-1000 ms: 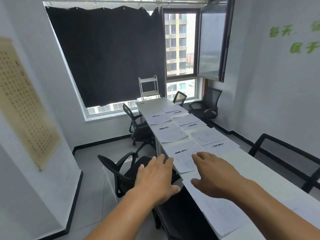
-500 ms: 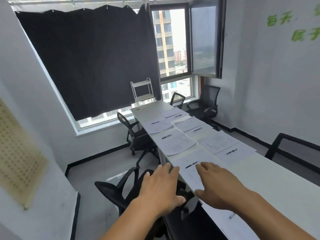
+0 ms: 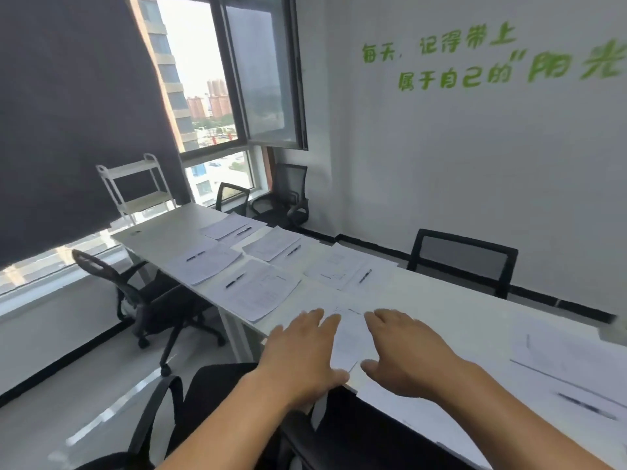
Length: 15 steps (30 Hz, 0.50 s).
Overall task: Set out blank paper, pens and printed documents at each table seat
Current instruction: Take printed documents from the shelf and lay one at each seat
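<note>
A long white table [image 3: 451, 310] runs from the window toward me. Several seats have a printed document with a black pen on it, such as one set [image 3: 261, 290] with its pen [image 3: 235, 280] and another set [image 3: 346, 269] with its pen [image 3: 365, 276]. My left hand [image 3: 302, 354] and my right hand [image 3: 403, 354] lie palm down, fingers spread, on either side of a printed sheet [image 3: 351, 337] at the table's near edge. Neither hand holds anything. More sheets and a blurred pen [image 3: 587, 407] lie to the right.
Black office chairs stand along the table: one at left [image 3: 149, 296], one below my arms [image 3: 217, 401], one across the table [image 3: 464, 262], two by the window [image 3: 285, 198]. A white trolley [image 3: 135, 188] stands before the dark curtain. Green lettering marks the right wall.
The view has swung right and closer to the table. Both hands have moved forward over the table edge and now flank the nearest printed sheet.
</note>
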### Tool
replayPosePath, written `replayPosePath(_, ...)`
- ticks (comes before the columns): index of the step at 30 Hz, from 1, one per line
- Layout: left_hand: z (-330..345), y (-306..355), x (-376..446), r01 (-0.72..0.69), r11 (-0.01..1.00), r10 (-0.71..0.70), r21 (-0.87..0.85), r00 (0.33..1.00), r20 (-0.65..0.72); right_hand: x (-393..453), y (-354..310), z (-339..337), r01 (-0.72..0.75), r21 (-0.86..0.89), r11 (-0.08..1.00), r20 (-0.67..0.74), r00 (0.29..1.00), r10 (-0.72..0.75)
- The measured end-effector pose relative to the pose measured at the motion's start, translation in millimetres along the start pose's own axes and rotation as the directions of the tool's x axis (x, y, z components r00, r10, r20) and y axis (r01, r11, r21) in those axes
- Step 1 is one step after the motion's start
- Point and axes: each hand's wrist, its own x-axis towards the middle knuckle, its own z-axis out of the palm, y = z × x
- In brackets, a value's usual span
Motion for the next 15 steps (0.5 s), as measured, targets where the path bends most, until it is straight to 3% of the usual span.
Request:
replayPosePath(10, 14.1, 33.9, 59.6, -0.278, 0.960, 0.279, -0.029, 0.950, 0.137, -53.2, 57.9, 10.9, -0.388, 0.032, 0.921, 0.063, 0.920, 0.386)
replayPosePath(15, 25.4, 61.8, 102.0, -0.340, 0.940, 0.332, 0.013, 0.925, 0.186, -57.9, 104.4, 40.3, -0.476, 0.064, 0.877, 0.111, 0.877, 0.468)
